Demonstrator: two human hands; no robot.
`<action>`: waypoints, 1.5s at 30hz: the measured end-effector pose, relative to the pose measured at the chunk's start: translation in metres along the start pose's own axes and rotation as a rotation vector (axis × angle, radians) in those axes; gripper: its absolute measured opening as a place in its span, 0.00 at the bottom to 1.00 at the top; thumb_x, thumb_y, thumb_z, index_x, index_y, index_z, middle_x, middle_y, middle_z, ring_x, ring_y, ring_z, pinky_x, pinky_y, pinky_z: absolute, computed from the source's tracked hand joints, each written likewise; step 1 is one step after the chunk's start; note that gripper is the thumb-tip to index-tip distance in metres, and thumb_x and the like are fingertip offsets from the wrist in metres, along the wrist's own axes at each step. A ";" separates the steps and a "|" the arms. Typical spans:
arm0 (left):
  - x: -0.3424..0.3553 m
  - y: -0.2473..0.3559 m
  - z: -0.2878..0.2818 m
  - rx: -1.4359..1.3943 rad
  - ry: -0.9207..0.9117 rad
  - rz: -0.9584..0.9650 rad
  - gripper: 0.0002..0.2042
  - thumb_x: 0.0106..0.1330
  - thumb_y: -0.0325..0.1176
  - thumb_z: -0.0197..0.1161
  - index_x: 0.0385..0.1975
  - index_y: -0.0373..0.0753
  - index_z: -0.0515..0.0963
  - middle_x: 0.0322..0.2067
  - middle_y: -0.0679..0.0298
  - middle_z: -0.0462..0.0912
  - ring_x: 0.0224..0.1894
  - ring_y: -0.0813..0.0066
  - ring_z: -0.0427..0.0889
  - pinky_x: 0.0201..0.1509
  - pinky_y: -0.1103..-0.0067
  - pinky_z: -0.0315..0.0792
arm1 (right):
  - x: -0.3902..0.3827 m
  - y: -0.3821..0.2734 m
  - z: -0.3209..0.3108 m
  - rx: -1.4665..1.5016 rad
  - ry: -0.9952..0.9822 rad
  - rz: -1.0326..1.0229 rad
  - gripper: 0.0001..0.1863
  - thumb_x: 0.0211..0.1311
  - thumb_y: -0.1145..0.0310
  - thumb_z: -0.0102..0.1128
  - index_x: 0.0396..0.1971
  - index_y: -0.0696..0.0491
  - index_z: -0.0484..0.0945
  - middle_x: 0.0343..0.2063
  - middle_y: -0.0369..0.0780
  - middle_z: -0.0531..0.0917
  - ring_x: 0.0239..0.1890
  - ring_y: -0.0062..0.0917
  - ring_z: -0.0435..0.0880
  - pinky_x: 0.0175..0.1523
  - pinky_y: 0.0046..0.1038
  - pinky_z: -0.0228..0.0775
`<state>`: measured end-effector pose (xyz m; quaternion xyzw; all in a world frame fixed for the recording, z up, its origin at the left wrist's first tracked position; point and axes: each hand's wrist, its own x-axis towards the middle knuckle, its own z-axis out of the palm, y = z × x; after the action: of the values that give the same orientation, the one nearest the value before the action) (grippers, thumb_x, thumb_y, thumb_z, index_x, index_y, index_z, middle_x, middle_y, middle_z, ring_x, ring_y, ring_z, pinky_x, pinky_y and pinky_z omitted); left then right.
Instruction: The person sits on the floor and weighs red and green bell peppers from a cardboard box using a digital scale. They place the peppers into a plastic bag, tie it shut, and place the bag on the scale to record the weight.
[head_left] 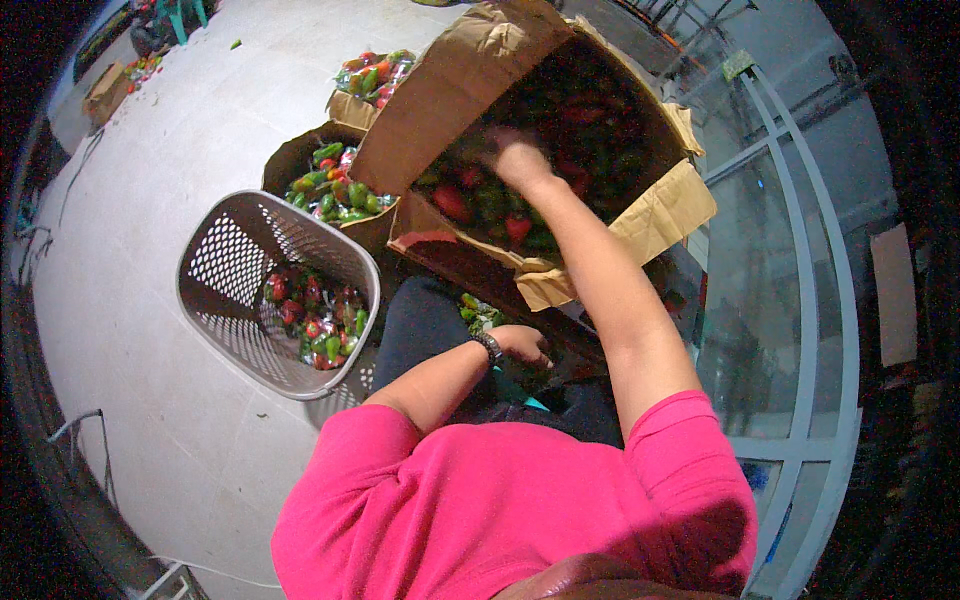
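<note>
The step in hand appears to be picking through peppers in bulk: the right hand (516,160) reaches down into the large carton (440,100) at the upper centre of the frame, its forearm crossing above the near flap. Red and green peppers (450,204) fill the shadowed inside of the carton. They lie around and below the right hand, some just beside its wrist; a red pepper (517,229) sits nearer the lower edge of the opening, apart from the fingers. Blur and shade hide those fingertips, so whether they are spread, pressed together or pinching a pepper cannot be told.

The left hand (523,344) is at the centre of the frame, low over the lap, with a dark band (488,348) at the wrist. Its fingers point toward the right of the frame and seem loosely bent, but their tips fade into shadow, and a grip cannot be made out. Green peppers in clear wrap (480,313) show just above it.

The next move seems to call for closing the right fingers on one pepper and lifting it clear of the flaps. Left of centre, a grey perforated basket (228,250) holds wrapped peppers (325,325).
</note>
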<state>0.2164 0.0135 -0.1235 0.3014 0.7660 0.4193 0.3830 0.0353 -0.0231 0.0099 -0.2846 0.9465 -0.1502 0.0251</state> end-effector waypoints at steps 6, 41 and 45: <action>0.045 -0.044 0.029 0.015 0.054 0.103 0.23 0.47 0.50 0.58 0.21 0.29 0.73 0.16 0.59 0.73 0.18 0.69 0.71 0.21 0.74 0.63 | 0.002 0.029 0.081 -0.321 0.288 -0.085 0.25 0.47 0.57 0.51 0.48 0.44 0.65 0.52 0.45 0.62 0.54 0.42 0.60 0.56 0.43 0.51; 0.016 -0.027 0.013 -0.020 0.044 -0.008 0.17 0.51 0.45 0.57 0.34 0.40 0.75 0.28 0.59 0.78 0.30 0.67 0.75 0.35 0.76 0.67 | -0.278 0.384 -0.014 0.110 0.648 0.630 0.23 0.40 0.63 0.58 0.41 0.54 0.72 0.39 0.41 0.76 0.41 0.29 0.74 0.45 0.25 0.63; 0.023 -0.043 0.017 -0.045 0.050 -0.041 0.18 0.51 0.45 0.57 0.35 0.38 0.75 0.30 0.57 0.78 0.32 0.66 0.76 0.35 0.75 0.67 | -0.279 0.358 -0.030 0.249 0.677 0.675 0.23 0.41 0.69 0.54 0.43 0.57 0.69 0.39 0.41 0.75 0.42 0.28 0.73 0.46 0.25 0.62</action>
<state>0.2128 0.0182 -0.1746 0.2663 0.7718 0.4357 0.3789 0.0747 0.4218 -0.0790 0.1077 0.9157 -0.3299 -0.2028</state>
